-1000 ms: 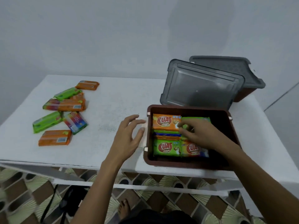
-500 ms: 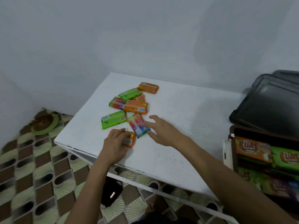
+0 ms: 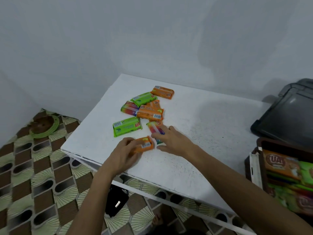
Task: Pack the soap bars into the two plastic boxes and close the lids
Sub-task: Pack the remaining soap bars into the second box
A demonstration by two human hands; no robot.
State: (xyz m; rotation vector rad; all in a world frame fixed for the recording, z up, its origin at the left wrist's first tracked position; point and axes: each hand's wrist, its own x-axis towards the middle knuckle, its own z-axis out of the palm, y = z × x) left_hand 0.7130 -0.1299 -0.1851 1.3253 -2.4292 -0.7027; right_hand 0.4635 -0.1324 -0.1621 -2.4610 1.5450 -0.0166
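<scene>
Several wrapped soap bars lie scattered on the left part of the white table (image 3: 203,133). My left hand (image 3: 122,155) grips an orange soap bar (image 3: 144,145) near the table's front edge. My right hand (image 3: 172,141) rests with fingers spread on a rainbow-coloured soap bar (image 3: 155,128) beside it. A green bar (image 3: 127,128) lies just left of them, and a pile of orange and green bars (image 3: 149,107) sits further back. At the right edge stands a brown plastic box (image 3: 257,160), open and filled with soap bars, its grey lid (image 3: 286,119) leaning behind it.
A second grey lid (image 3: 304,82) shows behind the first at the far right. The patterned tile floor (image 3: 33,175) lies left of and below the table. A black object (image 3: 116,200) lies on the floor under the table edge, and a green ring with a brown object (image 3: 44,126) sits by the wall.
Both hands left the box and moved left to the loose bars as my view swung left. My left hand closed on the orange bar; my right hand settled on the rainbow bar.
</scene>
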